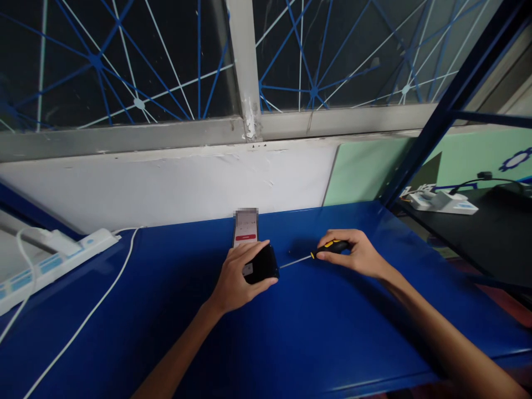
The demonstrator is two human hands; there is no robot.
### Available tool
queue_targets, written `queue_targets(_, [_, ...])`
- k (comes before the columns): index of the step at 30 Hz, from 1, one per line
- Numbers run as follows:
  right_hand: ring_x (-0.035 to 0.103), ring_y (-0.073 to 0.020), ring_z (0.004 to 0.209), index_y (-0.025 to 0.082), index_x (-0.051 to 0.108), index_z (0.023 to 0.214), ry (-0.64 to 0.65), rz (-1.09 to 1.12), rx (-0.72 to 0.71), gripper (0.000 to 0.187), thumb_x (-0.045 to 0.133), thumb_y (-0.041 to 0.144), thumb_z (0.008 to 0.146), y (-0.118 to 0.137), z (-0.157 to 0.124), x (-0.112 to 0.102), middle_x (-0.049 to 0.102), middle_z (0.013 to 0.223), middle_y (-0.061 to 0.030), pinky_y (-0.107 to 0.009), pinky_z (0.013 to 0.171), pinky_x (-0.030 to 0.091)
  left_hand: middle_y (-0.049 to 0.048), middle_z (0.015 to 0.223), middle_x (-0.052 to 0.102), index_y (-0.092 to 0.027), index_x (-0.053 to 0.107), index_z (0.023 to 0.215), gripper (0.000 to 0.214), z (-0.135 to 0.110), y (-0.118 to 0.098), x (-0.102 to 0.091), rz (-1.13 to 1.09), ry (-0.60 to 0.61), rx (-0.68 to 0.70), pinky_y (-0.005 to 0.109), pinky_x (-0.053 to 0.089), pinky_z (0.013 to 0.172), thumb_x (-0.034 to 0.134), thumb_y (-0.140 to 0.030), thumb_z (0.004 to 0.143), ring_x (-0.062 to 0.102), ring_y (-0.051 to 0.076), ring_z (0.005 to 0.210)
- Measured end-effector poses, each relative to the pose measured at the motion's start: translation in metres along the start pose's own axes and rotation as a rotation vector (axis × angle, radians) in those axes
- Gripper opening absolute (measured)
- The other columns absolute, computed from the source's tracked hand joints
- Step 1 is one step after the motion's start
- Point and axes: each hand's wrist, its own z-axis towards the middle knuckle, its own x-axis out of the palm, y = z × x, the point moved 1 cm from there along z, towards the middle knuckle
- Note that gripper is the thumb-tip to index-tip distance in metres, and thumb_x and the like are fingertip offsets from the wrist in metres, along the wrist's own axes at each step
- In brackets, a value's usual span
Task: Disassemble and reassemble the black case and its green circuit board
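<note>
My left hand (239, 276) is closed around a black box-shaped device (264, 265), thumb on the near side and fingers over the far side. A pale label shows on the device beside the palm. In my right hand (353, 252) is a screwdriver (331, 247) with a black and yellow handle. Its thin metal shaft points left, and the tip is at or very close to the device's right end; I cannot tell if they touch. Just behind my left hand lies a phone (246, 224) with a lit screen, its lower part hidden by the hand and device.
The blue tabletop (316, 316) meets a white wall (187, 191) below the windows. At left lies a white power strip (58, 266) with a white cable (102, 299) running toward the front. Another power strip (444, 201) sits on a dark table at right, beyond a blue post (419, 149).
</note>
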Motion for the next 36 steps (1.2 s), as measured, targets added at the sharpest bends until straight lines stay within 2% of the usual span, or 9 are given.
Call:
queue_targets(6, [0.059, -0.0165, 0.07, 0.018, 0.071, 0.082, 0.063, -0.011, -0.081, 0.023, 0.074, 0.04, 0.076, 0.002, 0.001, -0.005, 0.068, 0.08, -0.0053, -0.029, 0.066, 0.045, 0.0096, 0.128, 0.06, -0.027, 0.045, 0.134, 0.067, 0.0, 0.0, 0.001, 0.023, 0.009, 0.015, 0.054, 0.041, 0.099, 0.074, -0.04, 0.075, 0.054, 0.03, 0.118])
queue_targets(13, [0.059, -0.0153, 0.07, 0.019, 0.072, 0.085, 0.091, 0.03, -0.106, 0.022, 0.075, 0.039, 0.075, 0.003, 0.001, -0.006, 0.066, 0.081, -0.0045, -0.028, 0.065, 0.046, 0.0107, 0.128, 0.06, -0.027, 0.045, 0.135, 0.066, -0.001, 0.002, 0.002, 0.044, 0.017, 0.025, 0.054, 0.041, 0.099, 0.072, -0.041, 0.077, 0.054, 0.031, 0.118])
queue_targets(16, [0.059, -0.0147, 0.064, 0.019, 0.073, 0.083, 0.124, 0.02, -0.038, 0.026, 0.074, 0.044, 0.076, -0.001, 0.001, -0.006, 0.068, 0.078, -0.0052, -0.026, 0.057, 0.046, 0.0105, 0.128, 0.06, -0.027, 0.045, 0.136, 0.067, -0.001, 0.003, 0.003, 0.044, 0.024, 0.035, 0.054, 0.041, 0.098, 0.072, -0.041, 0.077, 0.054, 0.031, 0.118])
queue_targets(20, [0.05, -0.009, 0.046, 0.016, 0.072, 0.087, 0.267, 0.04, 0.141, 0.036, 0.062, 0.05, 0.084, -0.01, 0.002, -0.001, 0.062, 0.065, -0.0016, -0.021, 0.042, 0.038, 0.009, 0.127, 0.06, -0.028, 0.046, 0.136, 0.066, -0.002, 0.005, 0.005, 0.05, 0.059, 0.038, 0.053, 0.041, 0.098, 0.072, -0.04, 0.077, 0.055, 0.03, 0.117])
queue_targets(22, [0.046, -0.008, 0.047, 0.015, 0.07, 0.085, 0.316, 0.058, 0.141, 0.036, 0.057, 0.048, 0.088, -0.015, 0.002, 0.002, 0.057, 0.06, 0.0007, -0.02, 0.043, 0.036, 0.0086, 0.127, 0.06, -0.028, 0.046, 0.136, 0.066, -0.003, 0.006, 0.007, 0.055, 0.083, 0.036, 0.052, 0.04, 0.099, 0.073, -0.039, 0.076, 0.054, 0.03, 0.117])
queue_targets(25, [0.047, -0.0081, 0.055, 0.015, 0.064, 0.083, 0.344, 0.113, 0.114, 0.028, 0.068, 0.043, 0.081, -0.022, 0.004, 0.007, 0.057, 0.066, 0.002, -0.019, 0.049, 0.037, 0.0083, 0.125, 0.061, -0.028, 0.048, 0.134, 0.066, -0.004, 0.007, 0.009, 0.074, 0.117, 0.037, 0.051, 0.04, 0.099, 0.075, -0.037, 0.075, 0.054, 0.03, 0.116])
queue_targets(27, [0.045, -0.007, 0.051, 0.017, 0.06, 0.087, 0.388, 0.165, 0.165, 0.032, 0.076, 0.04, 0.073, -0.029, 0.004, 0.01, 0.055, 0.065, 0.0043, -0.018, 0.045, 0.036, 0.0084, 0.124, 0.062, -0.028, 0.05, 0.133, 0.064, -0.004, 0.007, 0.01, 0.087, 0.131, 0.045, 0.051, 0.04, 0.098, 0.075, -0.037, 0.074, 0.055, 0.03, 0.114])
queue_targets(29, [0.042, -0.0055, 0.044, 0.017, 0.058, 0.089, 0.432, 0.21, 0.235, 0.035, 0.077, 0.041, 0.071, -0.035, 0.004, 0.012, 0.055, 0.064, 0.0051, -0.018, 0.04, 0.034, 0.0086, 0.122, 0.063, -0.028, 0.052, 0.132, 0.063, -0.004, 0.007, 0.011, 0.097, 0.141, 0.059, 0.05, 0.04, 0.097, 0.075, -0.037, 0.074, 0.056, 0.03, 0.113])
queue_targets(36, [0.04, -0.0069, 0.046, 0.014, 0.068, 0.077, 0.464, 0.113, 0.211, 0.037, 0.064, 0.051, 0.081, -0.041, 0.005, 0.012, 0.051, 0.056, 0.0041, -0.02, 0.042, 0.03, 0.0069, 0.126, 0.061, -0.03, 0.052, 0.131, 0.062, -0.006, 0.006, 0.014, 0.126, 0.186, 0.077, 0.049, 0.04, 0.097, 0.075, -0.035, 0.074, 0.054, 0.03, 0.115])
